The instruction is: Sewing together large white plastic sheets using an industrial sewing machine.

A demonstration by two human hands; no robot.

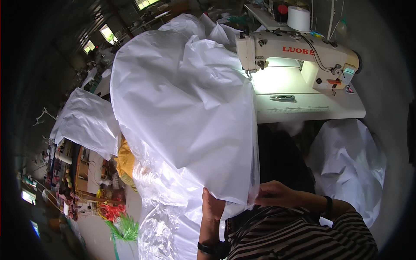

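Observation:
A large white plastic-like sheet [186, 108] spreads over the sewing table and drapes down toward me. Its upper part lies beside the needle of a cream sewing machine [281, 50], whose lamp lights the bed. My left hand [212, 207] grips the sheet's near edge, thumb on top and the other fingers hidden beneath. At the right corner of that edge, my right hand [274, 193] is closed on the sheet, fingers curled in. A thinner clear layer shows along the sheet's right side. On the machine table lie small thread snips [282, 98].
A white thread cone [299, 18] stands behind the machine. More white sheeting [349, 160] hangs at the right, and another white piece [86, 121] lies at the left. Crinkled clear film [158, 225], a yellow bag [125, 160] and green strands [125, 227] are at lower left.

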